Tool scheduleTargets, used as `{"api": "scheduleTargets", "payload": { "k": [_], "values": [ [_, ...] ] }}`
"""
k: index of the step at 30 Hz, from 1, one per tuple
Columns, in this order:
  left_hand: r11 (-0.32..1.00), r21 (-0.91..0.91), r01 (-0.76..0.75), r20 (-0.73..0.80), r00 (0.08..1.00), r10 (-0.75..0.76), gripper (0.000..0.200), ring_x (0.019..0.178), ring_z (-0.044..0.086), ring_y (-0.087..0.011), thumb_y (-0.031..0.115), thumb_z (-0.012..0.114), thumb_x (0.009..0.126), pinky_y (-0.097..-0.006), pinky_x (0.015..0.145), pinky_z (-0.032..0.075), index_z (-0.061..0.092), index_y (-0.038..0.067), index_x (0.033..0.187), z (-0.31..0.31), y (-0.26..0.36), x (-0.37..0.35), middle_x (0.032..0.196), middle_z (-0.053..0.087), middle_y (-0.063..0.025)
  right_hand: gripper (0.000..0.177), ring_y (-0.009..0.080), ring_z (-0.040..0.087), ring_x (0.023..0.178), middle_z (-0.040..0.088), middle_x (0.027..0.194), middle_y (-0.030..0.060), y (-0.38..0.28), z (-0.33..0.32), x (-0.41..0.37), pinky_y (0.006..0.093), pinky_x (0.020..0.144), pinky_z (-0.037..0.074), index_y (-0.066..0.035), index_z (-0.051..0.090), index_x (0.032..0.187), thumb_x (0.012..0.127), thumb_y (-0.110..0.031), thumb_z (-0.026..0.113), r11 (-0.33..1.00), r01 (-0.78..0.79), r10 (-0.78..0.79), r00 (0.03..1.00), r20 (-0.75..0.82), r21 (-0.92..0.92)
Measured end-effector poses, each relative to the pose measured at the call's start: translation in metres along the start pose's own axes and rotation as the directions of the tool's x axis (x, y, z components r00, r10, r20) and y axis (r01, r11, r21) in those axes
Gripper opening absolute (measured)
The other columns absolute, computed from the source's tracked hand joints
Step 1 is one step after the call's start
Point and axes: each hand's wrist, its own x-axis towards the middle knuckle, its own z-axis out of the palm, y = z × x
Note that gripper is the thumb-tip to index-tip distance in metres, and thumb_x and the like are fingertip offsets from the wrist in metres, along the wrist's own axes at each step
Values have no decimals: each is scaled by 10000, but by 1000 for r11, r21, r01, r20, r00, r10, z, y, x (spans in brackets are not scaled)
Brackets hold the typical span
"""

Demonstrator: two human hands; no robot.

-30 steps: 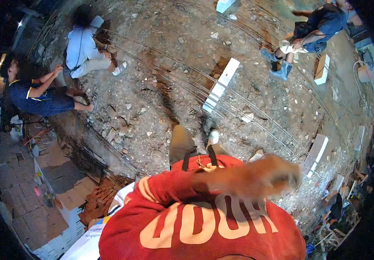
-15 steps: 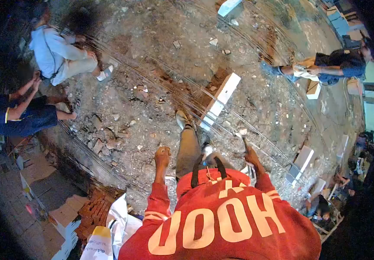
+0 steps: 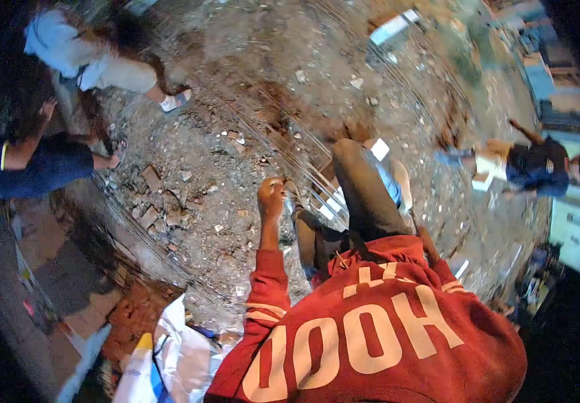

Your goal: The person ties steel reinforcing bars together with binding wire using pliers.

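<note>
My left hand point(image 3: 272, 193) is held out in front of me above the rubble, its fingers curled into a fist. I see nothing sticking out of it. My right forearm point(image 3: 427, 240) reaches forward beside my raised leg point(image 3: 364, 188). The right hand itself is hidden behind that leg, so its fingers and anything in them do not show. Under my feet lie thin metal rods point(image 3: 317, 185). A long white block point(image 3: 379, 149) lies across from them, mostly covered by my leg.
Broken bricks and stones point(image 3: 159, 208) cover the uneven ground. Another white block point(image 3: 394, 27) lies farther ahead. Two people, one in pale clothes point(image 3: 102, 60), are at the left; another person point(image 3: 539, 164) is at the right. White sheeting point(image 3: 182, 349) lies at lower left.
My leg has lifted forward over the white block. My left fist has moved up and rightward. The right hand, earlier seen gripping a hammer-like tool, is now hidden behind the leg.
</note>
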Motion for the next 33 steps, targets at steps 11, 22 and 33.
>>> {"api": "scheduleTargets", "payload": {
  "k": [11, 22, 33],
  "values": [
    [917, -391, 82, -612, 721, -325, 183, 599, 449, -97, 240, 672, 843, -264, 539, 418, 558, 97, 846, 20, -143, -29, 710, 499, 37, 251, 425, 581, 676, 600, 744, 194, -101, -223, 305, 490, 604, 463, 0, 531, 842, 687, -156, 650, 871, 390, -446, 882, -152, -298],
    [808, -588, -31, -790, -189, -583, 158, 592, 494, -125, 213, 621, 855, -285, 525, 457, 592, 59, 865, 285, -125, -112, 728, 530, -4, 243, 394, 613, 746, 624, 789, 191, -426, -244, 628, 479, 603, 459, -59, 558, 927, 775, -241, 608, 421, 867, -758, 497, 421, -266],
    [912, -406, 60, -912, -93, -400, 179, 611, 502, -118, 181, 616, 891, -280, 558, 424, 613, 21, 972, 454, -55, -16, 735, 553, -28, 325, 354, 618, 705, 610, 768, 201, -487, -209, 591, 452, 574, 456, -39, 548, 917, 763, -317, 614, 86, 954, -681, 267, 682, -287]
  ]
}}
